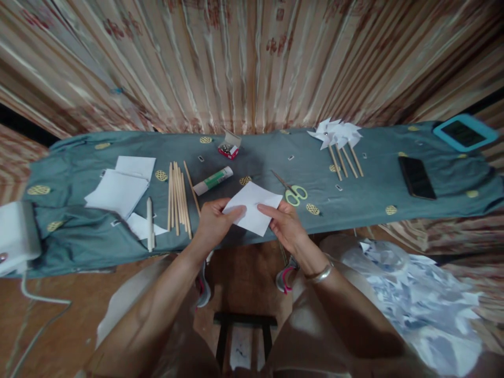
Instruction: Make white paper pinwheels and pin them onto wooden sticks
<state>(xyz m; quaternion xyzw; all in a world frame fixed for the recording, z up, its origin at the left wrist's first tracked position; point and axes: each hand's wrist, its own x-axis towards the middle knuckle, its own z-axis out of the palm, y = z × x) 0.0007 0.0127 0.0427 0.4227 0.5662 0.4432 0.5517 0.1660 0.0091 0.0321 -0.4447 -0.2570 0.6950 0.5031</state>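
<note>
A white paper square (254, 202) is held up over the front edge of the cloth-covered table. My left hand (214, 223) pinches its left corner, thumb on top. On the opposite corner, my right hand (285, 223) is closed the same way, its fingers underneath. A small dark mark shows near the paper's middle. Just beyond lies a glue stick (213, 181) with a green label. Light-green-handled scissors (293, 193) rest to the right of the paper. Several wooden sticks (179, 199) lie left of my left hand.
Stacked paper sheets (118, 191) and a white pen-like stick (150, 224) lie at left. An open red box (229, 147) sits at the back. Paper pinwheels (334, 134) on sticks and a black phone (416, 177) are at right. A bag of paper pieces (417, 294) stands lower right.
</note>
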